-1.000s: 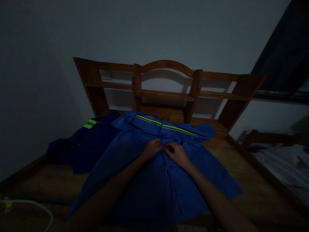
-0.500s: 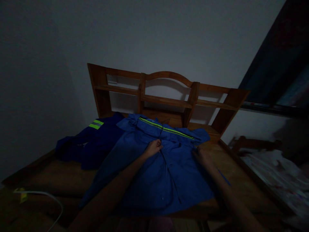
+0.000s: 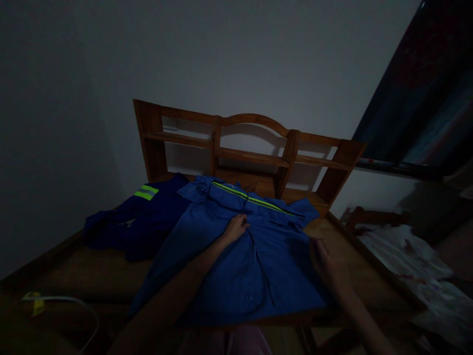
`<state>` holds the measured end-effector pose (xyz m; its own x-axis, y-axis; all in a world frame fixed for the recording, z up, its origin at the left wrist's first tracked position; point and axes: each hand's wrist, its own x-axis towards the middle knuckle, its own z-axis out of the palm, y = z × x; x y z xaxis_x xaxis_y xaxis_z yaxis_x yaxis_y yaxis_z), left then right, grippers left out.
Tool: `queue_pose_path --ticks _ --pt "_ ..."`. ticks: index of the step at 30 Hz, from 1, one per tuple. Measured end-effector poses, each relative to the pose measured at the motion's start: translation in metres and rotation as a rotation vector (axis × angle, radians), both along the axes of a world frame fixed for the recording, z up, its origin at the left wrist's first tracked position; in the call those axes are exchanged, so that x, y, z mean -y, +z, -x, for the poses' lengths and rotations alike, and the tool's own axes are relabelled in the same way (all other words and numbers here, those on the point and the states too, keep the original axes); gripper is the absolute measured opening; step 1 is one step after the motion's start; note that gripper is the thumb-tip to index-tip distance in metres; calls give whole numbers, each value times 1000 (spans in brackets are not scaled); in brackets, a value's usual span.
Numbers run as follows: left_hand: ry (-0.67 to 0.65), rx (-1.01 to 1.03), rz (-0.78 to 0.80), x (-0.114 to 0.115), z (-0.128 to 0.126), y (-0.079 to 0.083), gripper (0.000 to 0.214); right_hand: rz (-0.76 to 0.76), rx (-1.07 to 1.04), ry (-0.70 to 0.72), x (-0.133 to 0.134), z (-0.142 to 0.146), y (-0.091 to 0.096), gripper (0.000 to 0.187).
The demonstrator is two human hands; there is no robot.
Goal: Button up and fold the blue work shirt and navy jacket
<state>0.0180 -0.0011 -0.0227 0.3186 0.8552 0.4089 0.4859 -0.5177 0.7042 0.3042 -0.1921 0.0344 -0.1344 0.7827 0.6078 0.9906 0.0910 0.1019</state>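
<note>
A blue work shirt (image 3: 218, 276) lies spread on the wooden desk (image 3: 354, 261), its buttoned front facing up. A yellow-green stripe runs across its chest, and white letters show above. My left hand (image 3: 235, 228) is closed on the shirt's front opening, just under the stripe, with fingers pinched on the cloth. Beside the shirt's right edge is my right hand (image 3: 322, 256), dark and smeared; whether its fingers hold or touch the cloth cannot be made out. A darker blue garment (image 3: 148, 224) with a reflective band lies to the left, partly under the shirt.
A wooden shelf rack (image 3: 251, 157) stands along the desk's back against the wall. At the left front a white cable (image 3: 61, 298) with a yellow tag crosses the desk. White plastic bags (image 3: 402, 251) lie to the right, past the desk's edge. The room is dim.
My right hand has moved outward and nearer to me, from the shirt's upper right side to beside its right edge. My left hand stays on the front opening. The view has shifted slightly.
</note>
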Motion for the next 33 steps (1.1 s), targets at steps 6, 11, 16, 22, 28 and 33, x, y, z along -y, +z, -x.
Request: queue_pose_path --ticks 6,11,16,22,28,33 --pt "20 -37 48 2 3 6 9 207 -127 383 15 82 -1 27" --pt "-98 -94 86 49 12 17 15 315 -295 477 0 103 -14 28" --pt "-34 -151 55 118 16 12 20 305 -343 439 -8 100 -30 25" --pt "39 -93 78 136 10 11 14 294 -307 458 -7 97 -33 25" --pt "47 124 104 139 9 17 8 303 -300 473 -6 97 -33 25" --pt "23 544 291 142 8 22 20 336 -395 518 -6 98 -35 29"
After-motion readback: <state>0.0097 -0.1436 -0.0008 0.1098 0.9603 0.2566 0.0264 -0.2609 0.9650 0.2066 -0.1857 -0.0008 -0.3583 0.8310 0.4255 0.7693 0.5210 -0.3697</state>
